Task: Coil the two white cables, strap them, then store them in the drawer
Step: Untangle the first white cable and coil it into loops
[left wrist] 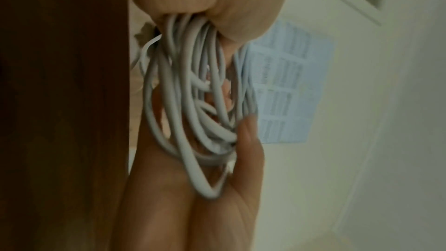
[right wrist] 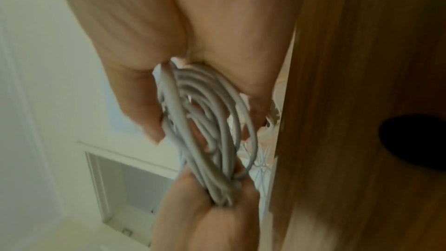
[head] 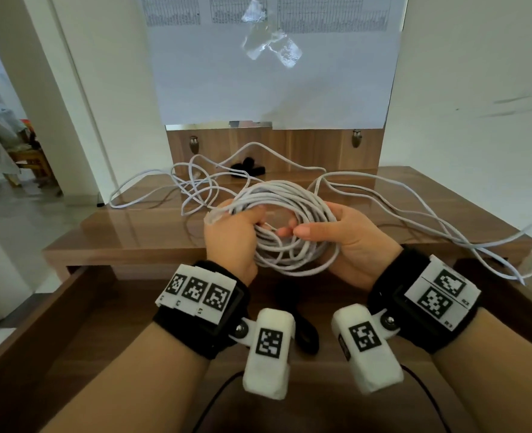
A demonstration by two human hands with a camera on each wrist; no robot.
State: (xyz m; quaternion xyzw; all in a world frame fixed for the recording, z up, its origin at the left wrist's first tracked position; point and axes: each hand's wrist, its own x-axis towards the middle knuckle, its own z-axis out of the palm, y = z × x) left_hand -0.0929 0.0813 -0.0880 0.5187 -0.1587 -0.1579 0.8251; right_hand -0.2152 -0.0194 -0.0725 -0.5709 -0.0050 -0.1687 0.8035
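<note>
A coil of white cable (head: 285, 201) is held up between both hands over the front edge of the wooden table (head: 139, 226). My left hand (head: 231, 235) grips the coil's left side, fingers curled round the loops (left wrist: 183, 87). My right hand (head: 336, 235) grips the right side, thumb over the strands (right wrist: 207, 121). Loose white cable (head: 430, 220) trails right across the table and over its edge. More loose cable (head: 192, 182) lies tangled at the back left. Black straps (head: 247, 167) lie at the back of the table. The open drawer (head: 80, 323) is below my wrists.
A dark strap-like object (head: 305, 332) lies in the drawer between my wrists. A wooden back panel (head: 289, 145) with two metal knobs stands behind the table, under a papered sheet on the wall. A doorway opens at the far left.
</note>
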